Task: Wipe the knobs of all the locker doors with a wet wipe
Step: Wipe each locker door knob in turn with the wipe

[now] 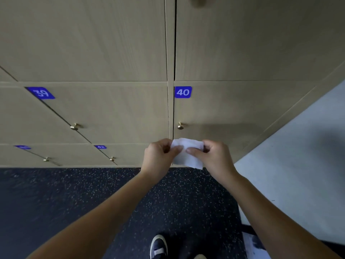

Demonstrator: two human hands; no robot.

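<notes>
While both hands pinch the wipe (pixel 188 154), labels (pixel 183 92) read 39, 40, 42.

Both bare arms reach straight out in front. The left hand (pixel 158 157) and the right hand (pixel 214 157) sit close together, side by side. Each hand has its fingers curled and pinches one side of a white wipe (pixel 188 154) stretched between the two thumbs.
</notes>
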